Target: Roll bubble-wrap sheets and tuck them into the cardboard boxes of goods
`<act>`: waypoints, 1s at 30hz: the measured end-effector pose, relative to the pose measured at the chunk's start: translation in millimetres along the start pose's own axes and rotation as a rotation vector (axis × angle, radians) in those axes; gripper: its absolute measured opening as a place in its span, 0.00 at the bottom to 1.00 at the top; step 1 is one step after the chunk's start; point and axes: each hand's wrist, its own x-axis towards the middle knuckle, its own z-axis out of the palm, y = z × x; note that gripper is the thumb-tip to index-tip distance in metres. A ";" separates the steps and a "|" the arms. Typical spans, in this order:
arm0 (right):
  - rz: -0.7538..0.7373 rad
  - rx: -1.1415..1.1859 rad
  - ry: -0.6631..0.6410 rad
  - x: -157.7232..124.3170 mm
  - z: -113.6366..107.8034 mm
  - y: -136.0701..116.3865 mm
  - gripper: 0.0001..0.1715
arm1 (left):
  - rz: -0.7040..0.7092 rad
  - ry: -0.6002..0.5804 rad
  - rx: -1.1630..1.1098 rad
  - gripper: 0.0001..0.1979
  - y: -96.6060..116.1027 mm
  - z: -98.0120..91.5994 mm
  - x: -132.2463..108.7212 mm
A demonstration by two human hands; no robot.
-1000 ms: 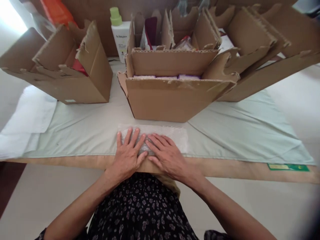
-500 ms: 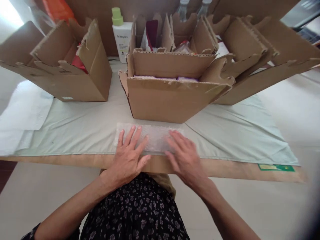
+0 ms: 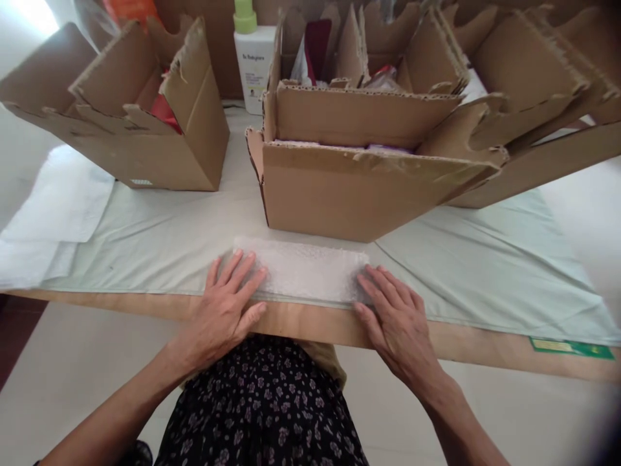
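Observation:
A folded strip of bubble wrap [image 3: 310, 268] lies flat on the pale green cloth [image 3: 169, 239] near the table's front edge. My left hand [image 3: 226, 301] rests palm down at its left end, fingers spread and fingertips on the wrap. At the opposite end, my right hand [image 3: 395, 314] lies with its fingers stretched out and the fingertips at the wrap's right edge. Neither hand grips anything. Just behind the wrap stands a cardboard box [image 3: 334, 188] with open compartments, purple-edged packs partly showing inside.
Another cardboard box [image 3: 160, 158] stands at the left, red material inside. Between the boxes is a white bottle [image 3: 255, 68] with a green cap. More bubble wrap sheets [image 3: 63, 200] lie far left. A green card [image 3: 572, 347] sits at the wooden front edge on the right.
My right hand has slid right to the wrap's right end, and my left hand has shifted left to its left end. The view has tilted slightly.

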 end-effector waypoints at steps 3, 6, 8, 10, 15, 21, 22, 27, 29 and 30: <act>-0.038 0.062 0.046 28.1 2.9 -21.8 0.21 | -0.005 0.077 -0.011 0.23 7.6 -3.4 17.3; -0.157 0.128 0.022 55.8 13.3 -45.3 0.21 | 0.007 0.024 -0.023 0.23 11.0 5.6 30.5; -0.231 0.145 -0.013 61.2 20.5 -48.5 0.21 | 0.036 -0.050 -0.047 0.23 7.4 11.6 31.4; -0.231 0.163 -0.030 54.3 24.4 -37.1 0.21 | 0.044 -0.028 -0.080 0.22 -1.5 12.8 26.4; 0.086 0.040 0.067 25.1 21.4 14.5 0.25 | -0.244 0.276 -0.006 0.20 -30.4 6.4 19.7; 0.074 0.030 0.116 35.0 31.1 6.7 0.16 | -0.315 0.269 -0.109 0.04 -12.7 21.8 37.4; 0.033 0.073 0.143 36.7 30.8 1.1 0.14 | -0.317 0.290 -0.163 0.04 -6.5 22.2 37.1; -0.001 0.291 0.211 36.5 -1.3 -15.2 0.07 | -0.486 0.255 -0.570 0.05 9.4 -3.0 20.5; 0.017 0.357 0.213 40.8 -26.7 -16.6 0.07 | -0.538 0.275 -0.749 0.10 9.4 -23.2 17.7; 0.028 0.370 0.237 45.6 -40.9 -16.6 0.08 | -0.529 0.326 -0.814 0.16 9.0 -34.6 19.6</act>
